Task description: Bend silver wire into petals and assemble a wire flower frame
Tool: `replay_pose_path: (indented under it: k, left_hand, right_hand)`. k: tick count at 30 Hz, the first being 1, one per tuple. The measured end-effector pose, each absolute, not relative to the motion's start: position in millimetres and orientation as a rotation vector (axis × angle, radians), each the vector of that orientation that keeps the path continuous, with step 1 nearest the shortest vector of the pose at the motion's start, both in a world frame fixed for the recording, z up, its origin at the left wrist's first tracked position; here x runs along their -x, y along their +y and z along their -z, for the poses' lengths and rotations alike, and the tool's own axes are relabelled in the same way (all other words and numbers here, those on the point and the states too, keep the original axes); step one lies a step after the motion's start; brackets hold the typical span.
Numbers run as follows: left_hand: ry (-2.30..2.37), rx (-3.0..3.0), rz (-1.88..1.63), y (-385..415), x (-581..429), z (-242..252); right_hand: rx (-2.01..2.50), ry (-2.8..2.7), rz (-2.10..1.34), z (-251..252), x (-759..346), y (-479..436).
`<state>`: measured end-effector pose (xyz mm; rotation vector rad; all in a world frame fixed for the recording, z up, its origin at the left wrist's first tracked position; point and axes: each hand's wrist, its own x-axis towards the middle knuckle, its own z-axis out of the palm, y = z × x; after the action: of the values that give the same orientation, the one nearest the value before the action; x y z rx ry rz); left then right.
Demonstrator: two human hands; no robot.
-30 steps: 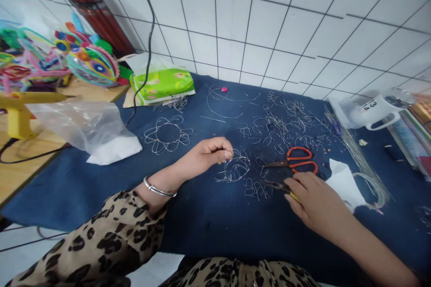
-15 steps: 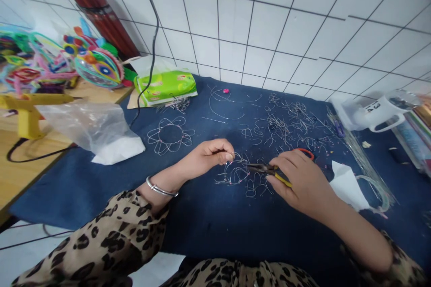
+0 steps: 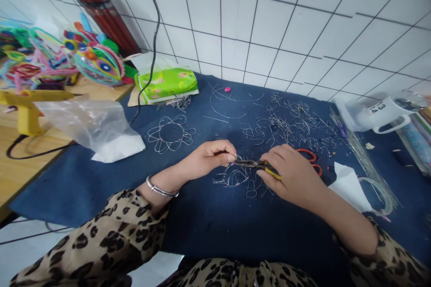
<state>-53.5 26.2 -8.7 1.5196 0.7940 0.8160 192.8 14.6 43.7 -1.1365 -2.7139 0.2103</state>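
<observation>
Between thumb and forefinger, my left hand (image 3: 217, 158) pinches a thin wire frame (image 3: 235, 176), whose loops hang below the fingertips. My right hand (image 3: 292, 172) is wrapped round the yellow handles of the needle-nose pliers (image 3: 251, 163). The pliers' jaws point left and reach the wire at my left fingertips; whether they grip it is too small to tell. Short bent wire pieces (image 3: 254, 188) lie under the pliers. A flower-shaped wire ring (image 3: 171, 133) rests on the blue cloth left of my hands. Red-handled scissors (image 3: 308, 154) lie partly hidden behind my right hand.
Tangled wire pieces (image 3: 286, 116) lie at the back right, near long straight wires (image 3: 367, 161) and a white mug (image 3: 387, 112). A green tissue pack (image 3: 168, 83), a plastic bag (image 3: 97, 130), a yellow glue gun (image 3: 30, 107) and a red flask (image 3: 104, 13) are at left.
My right hand has moved left with the pliers, bringing their jaws up to my left fingertips. More of the scissors' red handles now shows. My left hand stays nearly in place.
</observation>
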Motion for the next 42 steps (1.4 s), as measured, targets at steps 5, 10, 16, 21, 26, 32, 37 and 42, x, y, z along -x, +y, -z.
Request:
replay_pose_path:
  k: [5,10,16,21,26,32,37,42]
  left_hand:
    - [0.826,-1.576,-0.801,26,53,7]
    - [0.83,-1.637,-0.79,25,53,4]
    - [0.884,-1.652,-0.802,23,50,1]
    - [0.927,-1.681,-0.796,22,49,3]
    - [0.947,-1.716,-0.807,22,49,5]
    - [0.96,-1.754,-0.838,21,47,4]
    - [0.986,-1.774,-0.833,21,46,4]
    - [0.983,-1.778,-0.82,21,46,6]
  right_hand:
    - [1.135,-2.738,-0.159,-45,-192,13]
    - [1.15,-2.758,-0.15,-44,-191,12]
    - [1.182,-2.735,-0.131,-41,-190,9]
    - [1.203,-2.705,-0.101,-41,-189,7]
    - [1.233,-2.691,-0.119,-40,-188,7]
    - [1.269,-2.683,-0.152,-39,-187,6]
    - [1.292,-2.695,-0.134,-42,-186,5]
    - [1.287,-2.738,-0.087,-45,-184,3]
